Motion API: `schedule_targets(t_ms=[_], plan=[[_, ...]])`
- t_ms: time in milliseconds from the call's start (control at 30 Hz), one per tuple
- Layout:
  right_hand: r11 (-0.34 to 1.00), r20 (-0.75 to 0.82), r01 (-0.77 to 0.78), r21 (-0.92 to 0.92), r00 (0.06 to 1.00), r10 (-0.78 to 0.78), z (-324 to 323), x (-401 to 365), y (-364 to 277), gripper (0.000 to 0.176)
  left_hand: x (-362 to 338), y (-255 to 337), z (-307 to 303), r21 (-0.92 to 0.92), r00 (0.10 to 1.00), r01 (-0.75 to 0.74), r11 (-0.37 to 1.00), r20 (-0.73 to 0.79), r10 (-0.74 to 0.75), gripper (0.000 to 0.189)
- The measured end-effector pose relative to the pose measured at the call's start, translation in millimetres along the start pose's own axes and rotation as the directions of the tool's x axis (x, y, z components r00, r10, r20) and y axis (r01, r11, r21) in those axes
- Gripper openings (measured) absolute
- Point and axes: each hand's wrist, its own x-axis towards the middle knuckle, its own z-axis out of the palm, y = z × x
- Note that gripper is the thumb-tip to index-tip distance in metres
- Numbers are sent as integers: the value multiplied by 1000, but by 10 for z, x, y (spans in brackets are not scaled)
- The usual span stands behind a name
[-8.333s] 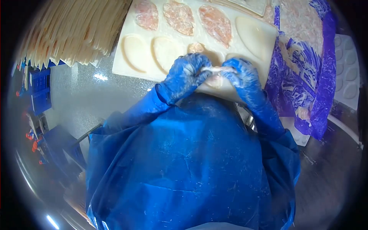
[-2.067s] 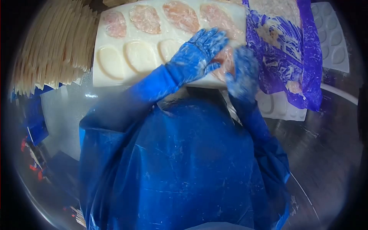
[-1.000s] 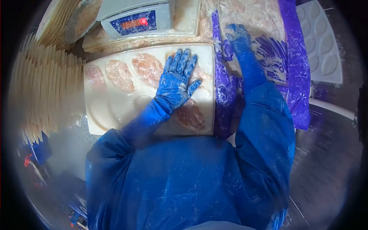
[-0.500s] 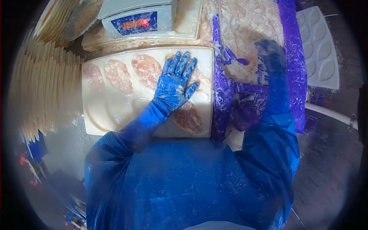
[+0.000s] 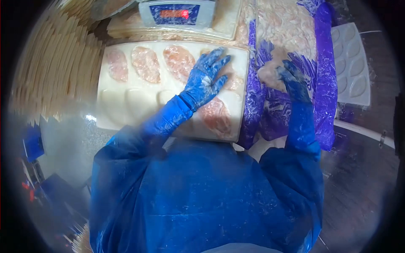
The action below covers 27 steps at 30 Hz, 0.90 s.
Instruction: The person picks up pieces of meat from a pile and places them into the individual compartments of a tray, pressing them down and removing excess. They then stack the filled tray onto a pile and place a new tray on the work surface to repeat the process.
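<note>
A white moulded tray (image 5: 139, 114) with leaf-shaped hollows lies in front of me, pale pink pieces of raw meat (image 5: 145, 63) filling several of them. My left hand (image 5: 206, 78), in a wet blue glove, rests with its fingers apart over the hollow at the top right, partly hiding the meat there. Below that hand sits a redder meat piece (image 5: 216, 118). To the right, my gloved right hand (image 5: 294, 80) has its fingers closed on a pale piece of raw meat (image 5: 271, 72) at the near edge of the heap of meat (image 5: 282, 29) in the purple liner (image 5: 325, 84).
A scale (image 5: 177, 14) with a red display stands behind the tray. Tightly stacked trays (image 5: 59, 63) rise at the left. Another hollowed white tray (image 5: 353, 67) lies beyond the liner at the right. A blue object (image 5: 33, 141) is at the lower left.
My right hand has come nearer from the heap and now holds a meat piece. My left hand stays over the same hollow, its fingers tilted more to the right. The whole view has shifted slightly.
</note>
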Motion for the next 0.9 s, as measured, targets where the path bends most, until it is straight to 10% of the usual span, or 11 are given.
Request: schedule_targets(t_ms=[100,167,267,333,400,467,533,567,600,667,900], plan=[[984,-119,-154,91,979,164,468,-291,-384,47,22,367,-232,-393,993,114,913,18,-116,63],[621,384,-263,738,921,-66,780,-379,-459,43,17,567,-426,-764,955,294,574,209,-212,51],[704,245,-253,664,963,114,1319,-672,-715,40,-215,452,-739,-869,879,434,238,351,-322,35],[592,395,-336,733,918,32,1624,-781,-749,35,-339,411,-1028,-847,942,298,441,184,-281,24],[913,187,-251,321,962,198,1911,-860,-570,27,-549,252,-1361,-638,819,573,515,415,-398,27],[998,233,-45,-35,971,52,1971,-849,-383,25,-846,-13,-1413,-425,829,548,720,161,-536,26],[785,-15,376,-492,898,-440,2064,-867,-320,25,-999,-140,-1384,-28,874,474,880,-104,-475,25],[469,154,541,-698,753,-640,2100,-849,-322,29,-1030,-146,-1356,138,933,333,933,-190,-305,25],[474,152,532,-701,762,-630,2185,-910,-306,29,-1068,-144,-1301,308,964,187,933,-238,-115,26],[526,357,712,-464,694,-625,2417,-1026,-272,45,-1251,13,-1064,153,977,88,984,177,-115,30],[366,464,550,-751,833,-300,2895,-1254,-285,87,-1321,-180,-962,338,997,80,938,-13,-80,53]])
